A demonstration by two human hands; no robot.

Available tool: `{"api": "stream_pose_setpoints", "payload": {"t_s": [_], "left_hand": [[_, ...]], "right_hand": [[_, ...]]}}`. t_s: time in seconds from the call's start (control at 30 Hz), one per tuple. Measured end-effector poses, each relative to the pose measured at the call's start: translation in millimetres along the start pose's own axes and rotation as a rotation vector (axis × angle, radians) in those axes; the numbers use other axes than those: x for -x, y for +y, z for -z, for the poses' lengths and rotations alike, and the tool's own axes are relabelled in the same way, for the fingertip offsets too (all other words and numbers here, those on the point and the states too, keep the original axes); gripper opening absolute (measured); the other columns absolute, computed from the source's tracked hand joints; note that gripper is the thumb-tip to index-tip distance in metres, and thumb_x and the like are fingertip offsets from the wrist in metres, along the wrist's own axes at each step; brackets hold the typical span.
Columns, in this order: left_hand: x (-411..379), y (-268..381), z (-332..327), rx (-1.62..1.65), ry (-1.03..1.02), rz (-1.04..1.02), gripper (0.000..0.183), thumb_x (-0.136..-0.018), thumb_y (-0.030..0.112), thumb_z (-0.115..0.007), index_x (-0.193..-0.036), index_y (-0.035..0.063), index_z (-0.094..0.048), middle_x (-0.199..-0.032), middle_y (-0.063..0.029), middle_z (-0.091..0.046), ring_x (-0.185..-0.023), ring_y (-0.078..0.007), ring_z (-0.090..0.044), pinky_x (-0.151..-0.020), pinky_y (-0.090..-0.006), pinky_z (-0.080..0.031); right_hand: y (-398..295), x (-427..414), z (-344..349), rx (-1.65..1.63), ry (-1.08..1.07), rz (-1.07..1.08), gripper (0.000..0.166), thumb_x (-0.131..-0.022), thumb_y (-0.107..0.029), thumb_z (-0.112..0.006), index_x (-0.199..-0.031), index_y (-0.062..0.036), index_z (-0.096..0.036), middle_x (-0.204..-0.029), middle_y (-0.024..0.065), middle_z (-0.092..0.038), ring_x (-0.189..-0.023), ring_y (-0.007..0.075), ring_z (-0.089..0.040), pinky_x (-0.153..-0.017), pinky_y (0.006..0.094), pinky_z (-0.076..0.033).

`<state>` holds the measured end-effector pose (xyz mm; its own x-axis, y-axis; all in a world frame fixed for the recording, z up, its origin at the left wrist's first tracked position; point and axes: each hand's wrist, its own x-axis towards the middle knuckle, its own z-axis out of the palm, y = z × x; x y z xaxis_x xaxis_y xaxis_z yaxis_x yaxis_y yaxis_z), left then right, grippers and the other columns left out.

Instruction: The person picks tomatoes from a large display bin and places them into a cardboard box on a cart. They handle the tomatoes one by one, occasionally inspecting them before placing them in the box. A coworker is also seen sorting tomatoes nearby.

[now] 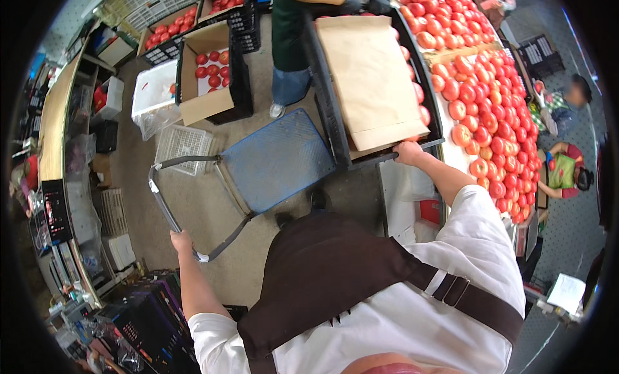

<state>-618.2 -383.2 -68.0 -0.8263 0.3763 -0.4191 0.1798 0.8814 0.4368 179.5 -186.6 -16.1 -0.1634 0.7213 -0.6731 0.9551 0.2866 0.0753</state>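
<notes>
My left hand [182,241] is closed around the dark padded push handle [165,214] of a blue platform trolley [275,159], whose flat deck carries nothing. At the upper right, my right hand [410,153] grips the near end rim of a black plastic crate [333,127]. A sheet of brown paper [372,79] covers most of the red tomatoes [420,93] in this crate; some show along its right side. The crate lies beside a display heaped with tomatoes [493,118]. A co-worker's gloved hands [365,3] are at the crate's far end.
The co-worker [291,50] stands beyond the trolley. Left of them are a black crate with a cardboard liner [242,84] and tomatoes, a white foam box [154,91] and a white plastic basket [181,149] on the floor. Shelving [87,180] runs along the left; stacked dark boxes [145,316] stand at lower left.
</notes>
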Motion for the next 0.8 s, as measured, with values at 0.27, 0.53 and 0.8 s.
{"api": "stream_pose_setpoints", "payload": {"t_s": [0.27, 0.53, 0.8], "left_hand": [[-29.5, -41.9, 1.0, -0.134, 0.136, -0.092, 0.042, -0.085, 0.013, -0.059, -0.121, -0.0067, -0.05, -0.086, -0.0217, -0.064, -0.056, -0.032, -0.063, -0.05, -0.0411, -0.049], [13.2, -10.2, -3.4, -0.197, 0.213, -0.213, 0.043, -0.083, 0.013, -0.059, -0.119, -0.01, -0.053, -0.106, -0.0281, -0.064, -0.098, -0.0421, -0.062, -0.086, -0.0455, -0.047], [-0.6, -33.8, -10.1, -0.206, 0.207, -0.213, 0.047, -0.083, 0.019, -0.061, -0.12, -0.0093, -0.053, -0.11, -0.0299, -0.063, -0.105, -0.0427, -0.06, -0.09, -0.0471, -0.047]], "right_hand": [[-18.9, -2.5, 13.5, -0.021, 0.197, -0.202, 0.017, -0.079, -0.022, -0.059, -0.089, -0.0143, -0.07, -0.095, 0.0109, -0.07, -0.095, 0.031, -0.066, -0.083, 0.047, -0.05], [23.0, -17.6, -8.6, -0.486, 0.301, -0.088, 0.034, -0.069, -0.027, -0.075, -0.097, -0.0102, -0.065, -0.102, 0.0126, -0.065, -0.097, 0.0283, -0.063, -0.09, 0.0405, -0.048], [-6.8, -50.6, 66.1, -2.512, 0.468, -0.537, 0.067, -0.091, -0.035, -0.063, -0.144, -0.0088, -0.031, -0.141, 0.0169, -0.044, -0.124, 0.034, -0.047, -0.1, 0.0501, -0.044]]}}
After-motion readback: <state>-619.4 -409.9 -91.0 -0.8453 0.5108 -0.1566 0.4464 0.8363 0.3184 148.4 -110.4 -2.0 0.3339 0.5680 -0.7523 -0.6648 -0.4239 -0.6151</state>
